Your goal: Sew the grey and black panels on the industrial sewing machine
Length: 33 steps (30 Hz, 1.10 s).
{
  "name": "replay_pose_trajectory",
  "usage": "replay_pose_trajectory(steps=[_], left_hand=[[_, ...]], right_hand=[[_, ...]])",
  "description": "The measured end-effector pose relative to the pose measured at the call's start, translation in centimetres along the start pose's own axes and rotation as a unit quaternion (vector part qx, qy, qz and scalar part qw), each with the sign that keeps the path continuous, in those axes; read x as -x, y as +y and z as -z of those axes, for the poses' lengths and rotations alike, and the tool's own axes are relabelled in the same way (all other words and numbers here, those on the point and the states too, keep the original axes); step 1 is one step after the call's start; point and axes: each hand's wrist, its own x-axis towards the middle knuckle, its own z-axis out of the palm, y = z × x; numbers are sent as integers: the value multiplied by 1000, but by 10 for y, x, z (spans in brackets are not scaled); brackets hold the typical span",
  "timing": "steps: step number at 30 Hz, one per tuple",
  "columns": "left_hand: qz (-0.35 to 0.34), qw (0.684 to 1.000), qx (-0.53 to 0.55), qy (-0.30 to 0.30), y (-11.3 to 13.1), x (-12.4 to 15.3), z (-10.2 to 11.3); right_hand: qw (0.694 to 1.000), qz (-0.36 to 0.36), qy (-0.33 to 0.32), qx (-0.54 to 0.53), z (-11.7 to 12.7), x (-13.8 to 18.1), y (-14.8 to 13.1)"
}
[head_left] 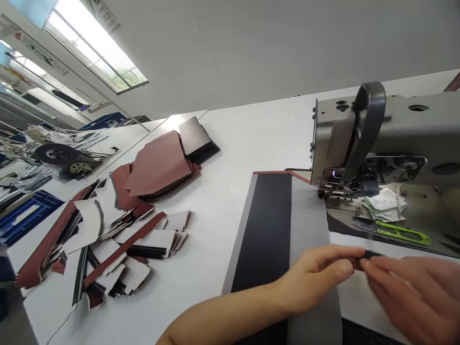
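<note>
My left hand (316, 275) reaches across the panel with its fingers and thumb closed at the edge of a small black piece (372, 254). From the other side, my right hand (420, 292) pinches the same piece; it is partly blurred. Most of the piece is hidden by my fingers, so its kind cannot be made out. Beneath my left forearm lies a long panel (271, 225) of black and grey material with a reddish-brown strip along its far end. That far end reaches the sewing machine (359, 143), close to the needle area.
Green-handled thread snips (402, 231) and paper labels (386, 203) lie on the machine bed. Cut brown, black and white pieces (125, 258) cover the table's left side. Behind them are stacked brown panels (161, 163) and a dark flat stack (196, 136). Blue crates (27, 215) stand far left.
</note>
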Motion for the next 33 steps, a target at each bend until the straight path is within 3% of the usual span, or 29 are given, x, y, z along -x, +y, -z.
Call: replay_pose_trajectory(steps=[2,4,7,11,13,15,18,20,25,28,32,33], left_hand=[[20,998,60,29,-5,-4,-10],[29,994,80,71,-8,-6,-10],[15,987,99,125,-10,-6,4],[-1,988,84,128,-8,-7,18],[-28,989,32,143,-6,-8,19],[-77,981,-72,163,-4,-10,20],[-156,940,-264,146,1,-13,25],[-181,914,-338,129,4,-17,29],[-185,886,-410,115,7,-32,38],[-189,831,-521,44,-1,-32,31],[-207,807,-490,-256,-11,-13,11],[-215,802,-470,-300,-11,-10,9]], right_hand=[[997,71,33,-19,-2,-14,-33],[996,55,17,-75,-5,-28,-49],[983,-31,-39,-176,-7,-36,-50],[952,-171,-77,-244,-10,-26,-43],[908,-252,-114,-314,-16,-22,-42],[842,-337,-156,-392,-22,-21,-43],[760,-437,-194,-440,-30,-28,-41],[754,-466,-209,-414,-31,-35,-38],[787,-443,-276,-329,-18,-45,-19],[820,-438,-241,-280,-6,-44,-1],[854,-434,-199,-208,-4,-50,23],[866,-408,-207,-203,-8,-54,27]])
